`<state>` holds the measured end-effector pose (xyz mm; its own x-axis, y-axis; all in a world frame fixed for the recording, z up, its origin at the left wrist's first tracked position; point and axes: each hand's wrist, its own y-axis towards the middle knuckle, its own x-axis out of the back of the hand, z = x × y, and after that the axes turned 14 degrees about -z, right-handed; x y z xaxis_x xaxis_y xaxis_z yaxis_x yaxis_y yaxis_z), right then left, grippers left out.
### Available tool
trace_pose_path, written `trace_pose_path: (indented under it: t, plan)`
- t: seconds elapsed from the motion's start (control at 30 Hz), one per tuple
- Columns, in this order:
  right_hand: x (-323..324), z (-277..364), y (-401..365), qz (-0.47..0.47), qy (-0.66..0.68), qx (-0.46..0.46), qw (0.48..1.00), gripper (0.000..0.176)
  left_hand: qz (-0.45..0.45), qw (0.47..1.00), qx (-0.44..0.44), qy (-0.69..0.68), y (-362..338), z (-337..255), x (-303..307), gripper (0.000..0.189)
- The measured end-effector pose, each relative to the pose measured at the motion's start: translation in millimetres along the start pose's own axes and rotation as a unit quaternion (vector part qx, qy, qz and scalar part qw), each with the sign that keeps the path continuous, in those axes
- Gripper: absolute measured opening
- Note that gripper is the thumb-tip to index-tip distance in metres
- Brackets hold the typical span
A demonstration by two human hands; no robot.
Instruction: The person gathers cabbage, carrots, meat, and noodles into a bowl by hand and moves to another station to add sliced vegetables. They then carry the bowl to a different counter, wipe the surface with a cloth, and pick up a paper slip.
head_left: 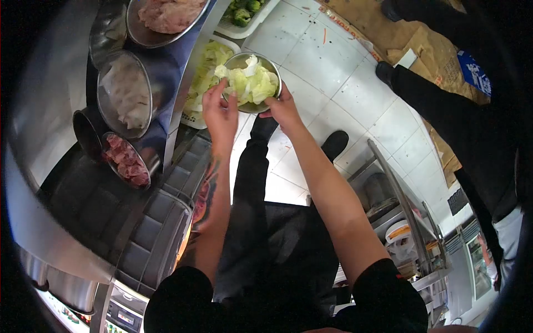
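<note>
A round metal bowl [272, 64] holds pale green leafy pieces [252, 83], some rising above its rim. My right hand [284, 108] grips the bowl's lower right rim, thumb at the edge. At the lower left of the bowl is my left hand [221, 105], its fingers bent near the rim and the leaves; whether it grips the bowl is unclear. Just left of the bowl, a white basket [195, 120] of similar leaves [208, 66] lies partly behind my left hand.
Bowls of minced meat [169, 14], pale meat [126, 94] and red meat chunks [127, 161] stand at left. A green vegetable basket [241, 15] is above. Another person's dark-clad leg [433, 94] and a metal rack [397, 194] are at right.
</note>
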<state>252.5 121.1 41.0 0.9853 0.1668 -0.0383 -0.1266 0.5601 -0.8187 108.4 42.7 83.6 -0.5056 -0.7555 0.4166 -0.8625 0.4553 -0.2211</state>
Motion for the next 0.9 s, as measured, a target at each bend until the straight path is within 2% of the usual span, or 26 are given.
trace_pose_path:
  t: [0.07, 0.1, 0.13, 0.2, 0.23, 0.4, 0.47, 0.53, 0.6, 0.67, 0.73, 0.8, 0.87, 0.9]
  plan:
    - [4.3, 11.4, -11.2, 0.002, -0.01, 0.011, 1.0, 0.071, 0.027, 0.958, -0.21, 0.195, -7.8, -16.1, 0.4, 0.049]
    - [8.9, 16.7, -21.9, 0.015, 0.002, 0.011, 1.0, 0.071, 0.038, 0.941, -0.254, 0.22, -13.9, -30.1, -0.8, 0.059]
    - [13.2, 20.9, -33.0, 0.028, 0.015, 0.012, 0.999, 0.071, 0.035, 0.941, -0.257, 0.217, -21.7, -39.4, -2.6, 0.059]
    - [19.9, 31.9, -56.8, 0.034, 0.018, 0.027, 0.999, 0.071, 0.097, 0.932, -0.278, 0.212, -37.0, -56.8, -4.3, 0.063]
    - [23.4, 40.7, -70.3, 0.032, 0.029, 0.014, 0.999, 0.069, 0.133, 0.937, -0.241, 0.215, -42.7, -69.5, -2.0, 0.062]
    - [50.7, 102.9, -146.5, 0.049, 0.039, -0.015, 0.998, 0.069, 0.116, 0.939, -0.266, 0.186, -69.7, -177.1, 30.8, 0.063]
    - [59.9, 126.9, -179.0, 0.068, 0.032, -0.005, 0.997, 0.069, 0.17, 0.901, -0.338, 0.214, -84.4, -227.2, 39.1, 0.062]
    - [66.2, 153.4, -214.7, 0.1, -0.01, 0.029, 0.995, 0.07, 0.197, 0.879, -0.358, 0.245, -95.1, -243.4, 43.5, 0.061]
    - [76.1, 176.2, -237.3, 0.1, -0.024, 0.03, 0.994, 0.071, 0.246, 0.881, -0.312, 0.258, -104.2, -274.8, 46.8, 0.063]
    - [88.5, 196.0, -255.2, 0.091, -0.024, -0.003, 0.996, 0.071, 0.246, 0.889, -0.313, 0.226, -115.0, -313.0, 57.1, 0.062]
    - [98.7, 217.0, -272.4, 0.096, -0.017, 0.006, 0.995, 0.072, 0.201, 0.916, -0.294, 0.182, -127.5, -350.2, 72.1, 0.061]
    - [107.2, 239.8, -289.7, 0.128, -0.054, 0.025, 0.99, 0.073, 0.182, 0.91, -0.326, 0.18, -141.6, -379.3, 77.3, 0.06]
    - [109.7, 263.7, -308.1, 0.161, -0.053, 0.056, 0.984, 0.073, 0.193, 0.864, -0.39, 0.255, -154.1, -386.6, 72.1, 0.058]
    - [109.6, 274.9, -316.8, 0.159, -0.082, 0.056, 0.982, 0.074, 0.185, 0.856, -0.393, 0.278, -157.8, -389.8, 69.0, 0.055]
